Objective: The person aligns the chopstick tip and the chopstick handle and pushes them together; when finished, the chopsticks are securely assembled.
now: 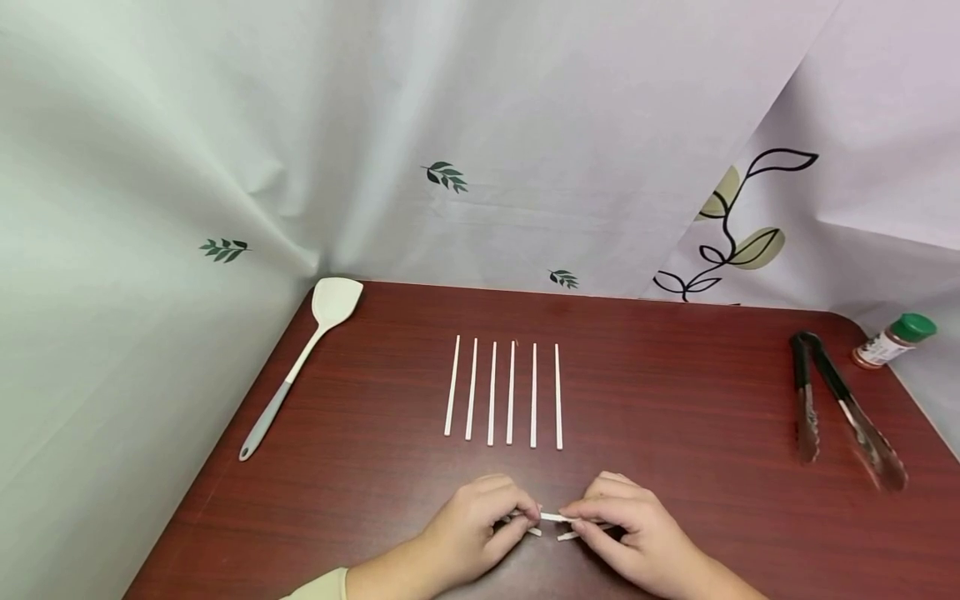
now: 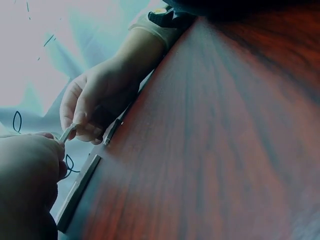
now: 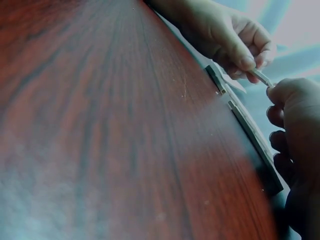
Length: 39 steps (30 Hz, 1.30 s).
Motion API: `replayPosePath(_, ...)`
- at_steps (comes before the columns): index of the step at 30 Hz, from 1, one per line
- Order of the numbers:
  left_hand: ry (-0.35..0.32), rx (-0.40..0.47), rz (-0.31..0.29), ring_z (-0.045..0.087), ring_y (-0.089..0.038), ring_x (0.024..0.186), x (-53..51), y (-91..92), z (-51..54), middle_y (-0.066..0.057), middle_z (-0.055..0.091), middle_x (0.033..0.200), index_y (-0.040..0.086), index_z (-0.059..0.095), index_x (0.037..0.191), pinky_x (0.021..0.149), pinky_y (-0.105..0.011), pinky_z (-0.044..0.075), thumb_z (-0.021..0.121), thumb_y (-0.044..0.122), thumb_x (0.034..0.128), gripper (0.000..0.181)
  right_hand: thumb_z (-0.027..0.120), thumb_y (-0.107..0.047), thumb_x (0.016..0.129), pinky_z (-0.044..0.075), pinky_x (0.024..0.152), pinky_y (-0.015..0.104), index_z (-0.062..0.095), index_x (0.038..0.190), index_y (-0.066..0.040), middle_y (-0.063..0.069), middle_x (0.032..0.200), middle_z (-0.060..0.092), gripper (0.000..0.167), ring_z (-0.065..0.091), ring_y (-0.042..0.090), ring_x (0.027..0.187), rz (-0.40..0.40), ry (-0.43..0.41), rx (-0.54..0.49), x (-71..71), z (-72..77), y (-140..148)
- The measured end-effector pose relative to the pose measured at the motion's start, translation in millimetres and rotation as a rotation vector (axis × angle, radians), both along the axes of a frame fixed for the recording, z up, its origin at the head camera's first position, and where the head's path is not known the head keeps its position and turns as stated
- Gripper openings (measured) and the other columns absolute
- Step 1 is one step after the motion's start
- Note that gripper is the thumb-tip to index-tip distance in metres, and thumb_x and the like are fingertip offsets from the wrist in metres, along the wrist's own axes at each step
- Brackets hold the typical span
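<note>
Above the table's near side, my left hand (image 1: 487, 521) and right hand (image 1: 630, 521) pinch a short white stick (image 1: 555, 517) between thumbs and fingers, one at each end. In the right wrist view this held piece (image 3: 261, 77) slants between the two sets of fingertips, off the table. Beneath my hands, two more white pieces lie on the wood: a left one (image 1: 535, 532) and a right one (image 1: 566, 536), with a small gap between their ends. My fingers hide parts of both. Beyond my hands, several long white sticks (image 1: 492, 396) lie side by side in a row.
On the dark red wooden table (image 1: 675, 392), a white spatula (image 1: 300, 358) with a grey handle lies at the left. Black-handled metal tongs (image 1: 847, 408) lie spread at the right, near a green-capped spice jar (image 1: 892, 340). A leaf-patterned white curtain (image 1: 510, 125) hangs behind.
</note>
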<state>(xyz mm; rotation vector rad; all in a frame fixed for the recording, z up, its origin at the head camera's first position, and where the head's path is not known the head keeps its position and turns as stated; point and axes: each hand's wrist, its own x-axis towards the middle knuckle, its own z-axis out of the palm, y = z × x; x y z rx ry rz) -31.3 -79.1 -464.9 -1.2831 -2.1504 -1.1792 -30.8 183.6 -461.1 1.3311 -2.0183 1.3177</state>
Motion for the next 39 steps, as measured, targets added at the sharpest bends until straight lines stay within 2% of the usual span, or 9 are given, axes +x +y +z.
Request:
replayPosePath(3,0.035,-0.012,0.016,0.065,0.001,0.089,-0.8,0.1,0.5,0.011,0.072,0.096,0.019,0.072,0.099,0.086,-0.016,0.05,0.081,0.005,0.0904,0.019,0.082,-0.007,0.093,0.045,0.077,0.019,0.079,0.111,-0.009,-0.007,0.093,0.073,0.018,0.062,0.005,0.081,-0.092,-0.026,0.011,0.7,-5.3,3)
replayPosePath(6,0.064,-0.03,0.036,0.067,0.001,0.09,-0.8,0.1,1.2,0.012,0.073,0.097,0.02,0.072,0.099,0.087,-0.019,0.051,0.081,0.006,0.0901,0.019,0.085,-0.008,0.09,0.044,0.078,0.021,0.08,0.106,-0.013,-0.009,0.092,0.073,0.018,0.062,0.003,0.08,-0.139,-0.044,0.016,1.0,-9.0,5)
replayPosePath(14,0.109,-0.073,0.046,0.065,0.001,0.087,0.8,1.6,2.1,0.014,0.072,0.095,0.021,0.074,0.1,0.085,-0.018,0.051,0.079,0.011,0.0938,0.012,0.081,-0.012,0.095,0.043,0.078,0.021,0.081,0.103,-0.015,-0.011,0.09,0.071,0.008,0.061,0.003,0.079,-0.105,0.006,0.006,1.9,-10.1,4)
replayPosePath(20,0.122,-0.046,0.03,0.065,0.001,0.088,1.0,3.9,2.4,0.014,0.073,0.095,0.021,0.076,0.099,0.084,-0.018,0.051,0.081,0.005,0.0875,0.02,0.082,-0.007,0.093,0.044,0.077,0.02,0.08,0.103,-0.013,-0.009,0.09,0.072,0.012,0.061,0.004,0.08,-0.075,-0.023,-0.008,3.1,-8.6,2)
replayPosePath(29,0.169,0.0,-0.002,0.067,-0.001,0.091,1.4,8.2,1.6,0.012,0.075,0.098,0.02,0.077,0.097,0.085,-0.019,0.051,0.079,0.002,0.0867,0.021,0.081,-0.004,0.092,0.046,0.073,0.019,0.079,0.103,-0.01,-0.004,0.09,0.073,0.013,0.061,0.006,0.079,-0.045,-0.024,-0.05,6.3,-3.5,-1)
replayPosePath(33,0.192,0.016,-0.017,0.067,-0.002,0.091,0.9,7.5,2.2,0.011,0.075,0.098,0.02,0.078,0.097,0.086,-0.019,0.051,0.079,0.003,0.0891,0.018,0.081,-0.002,0.093,0.047,0.071,0.018,0.079,0.103,-0.009,-0.002,0.091,0.073,0.012,0.061,0.007,0.079,-0.02,-0.021,-0.071,7.3,-0.2,-4)
replayPosePath(35,0.199,0.018,-0.018,0.068,-0.002,0.092,0.5,6.3,2.9,0.01,0.075,0.099,0.019,0.078,0.097,0.087,-0.019,0.051,0.076,0.005,0.0937,0.015,0.081,-0.003,0.093,0.047,0.071,0.018,0.079,0.103,-0.009,-0.002,0.09,0.073,0.012,0.061,0.007,0.078,-0.023,-0.015,-0.075,7.3,0.7,-6)
replayPosePath(39,0.177,-0.003,0.019,0.068,-0.004,0.092,0.3,1.9,4.5,0.008,0.074,0.1,0.016,0.076,0.106,0.087,-0.021,0.052,0.073,0.009,0.0986,0.011,0.082,-0.006,0.093,0.046,0.073,0.02,0.081,0.102,-0.01,-0.004,0.088,0.075,0.01,0.062,0.005,0.076,-0.068,-0.001,-0.077,6.0,-0.2,-8)
